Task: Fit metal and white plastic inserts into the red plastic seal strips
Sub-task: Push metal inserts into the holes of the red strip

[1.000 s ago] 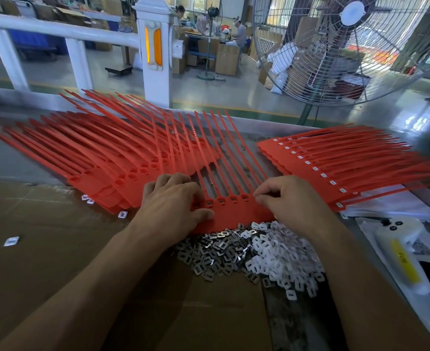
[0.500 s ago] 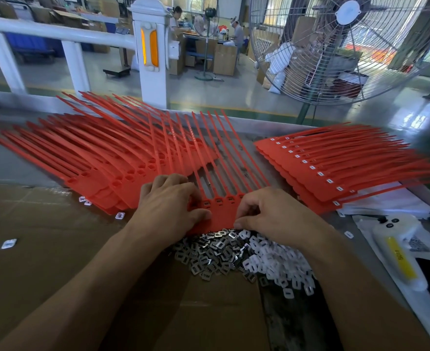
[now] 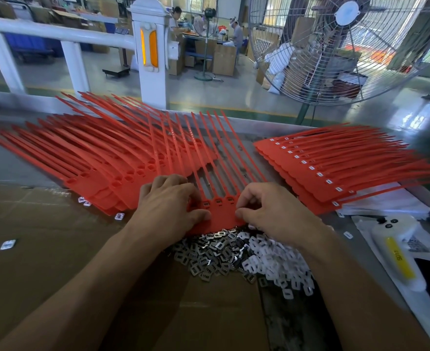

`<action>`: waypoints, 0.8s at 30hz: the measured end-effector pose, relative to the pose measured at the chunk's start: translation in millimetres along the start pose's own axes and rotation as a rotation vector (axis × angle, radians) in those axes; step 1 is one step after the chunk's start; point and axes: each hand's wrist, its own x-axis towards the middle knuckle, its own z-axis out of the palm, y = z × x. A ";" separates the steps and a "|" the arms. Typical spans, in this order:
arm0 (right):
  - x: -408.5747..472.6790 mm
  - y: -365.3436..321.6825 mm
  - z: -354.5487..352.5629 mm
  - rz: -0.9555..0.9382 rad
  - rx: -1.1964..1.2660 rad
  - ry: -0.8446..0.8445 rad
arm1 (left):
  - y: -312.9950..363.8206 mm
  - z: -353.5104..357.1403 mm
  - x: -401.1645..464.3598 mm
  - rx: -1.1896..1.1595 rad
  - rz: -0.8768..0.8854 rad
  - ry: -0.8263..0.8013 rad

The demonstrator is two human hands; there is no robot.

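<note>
Pinching a flat, glossy red seal strip with our left hand and right hand, fingers curled, we pin it down. Just nearer us than the strip lie shiny metal inserts and matte white plastic inserts.

Both hands on one red seal strip sheet at centre: left hand gripping its left edge, thumb on top; right hand with fingers curled at its right edge, fingertips pinched together, content of pinch not discernible. Directly near of the sheet, a heap of metal inserts touching a heap of white plastic inserts on its right, both on brown cardboard. To the left, fanned stack of empty red strips; to the right, stack of fitted strips showing white inserts; far right, large fan.
</note>
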 end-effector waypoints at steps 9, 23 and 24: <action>3.0 11.1 -6.6 0.038 0.034 0.070 | 0.8 -1.1 -0.7 -0.015 0.000 -0.002; -0.8 -12.1 6.4 -0.030 -0.308 0.063 | 0.9 0.4 -0.9 -0.007 0.007 0.012; 0.6 -7.5 3.8 -0.008 -0.248 0.106 | 0.6 0.5 -0.7 -0.010 0.010 0.013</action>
